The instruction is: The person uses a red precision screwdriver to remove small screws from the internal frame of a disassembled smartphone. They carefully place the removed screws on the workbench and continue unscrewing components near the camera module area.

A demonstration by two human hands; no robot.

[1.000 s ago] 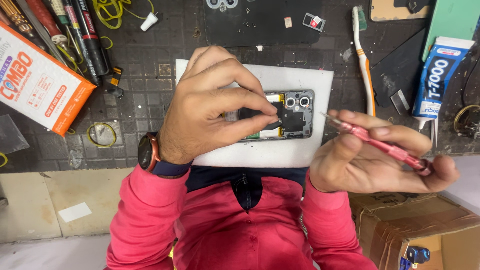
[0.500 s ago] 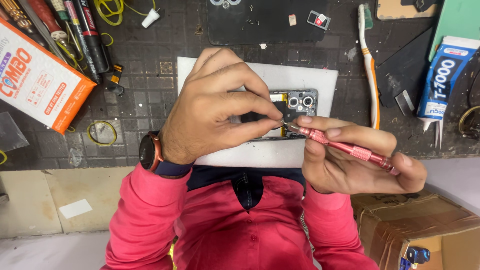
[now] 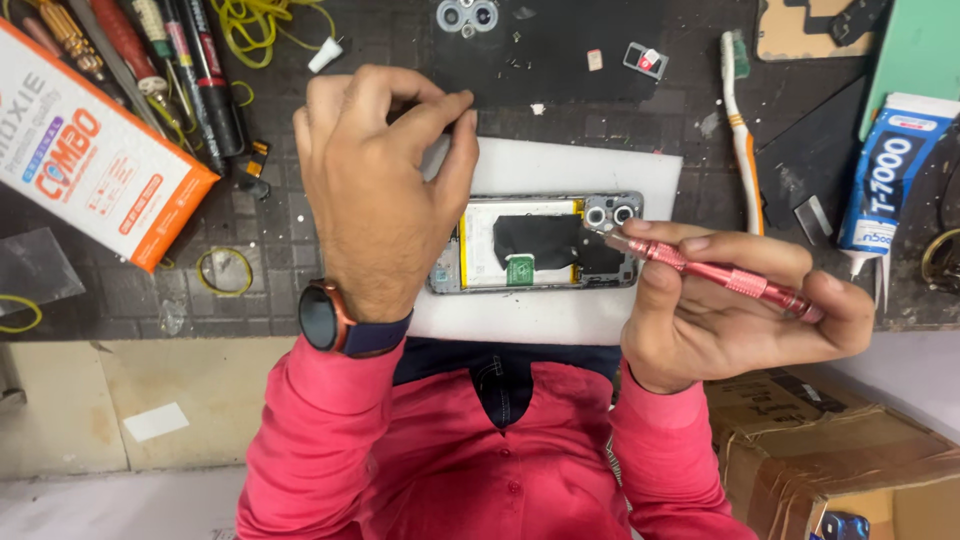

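Note:
An opened phone (image 3: 520, 245), its back cover off with battery and camera lenses showing, lies on a white pad (image 3: 560, 170). My left hand (image 3: 375, 190) hovers above the phone's left end, thumb and forefinger pinched together over the pad's top edge; I see nothing between them. A watch (image 3: 320, 320) is on that wrist. My right hand (image 3: 720, 310) grips a pink screwdriver (image 3: 720, 275) whose tip rests by the camera lenses at the phone's right end.
An orange and white box (image 3: 90, 150) and several pens and tools (image 3: 190, 60) lie at the left. A black mat (image 3: 560, 50) with small parts, a toothbrush (image 3: 742, 140) and a glue tube (image 3: 880, 190) sit behind and right. A cardboard box (image 3: 830, 440) stands lower right.
My left hand has lifted off the phone and drawn back to the left with fingers pinched, uncovering the battery. The screwdriver tip came in to the camera end and stays there.

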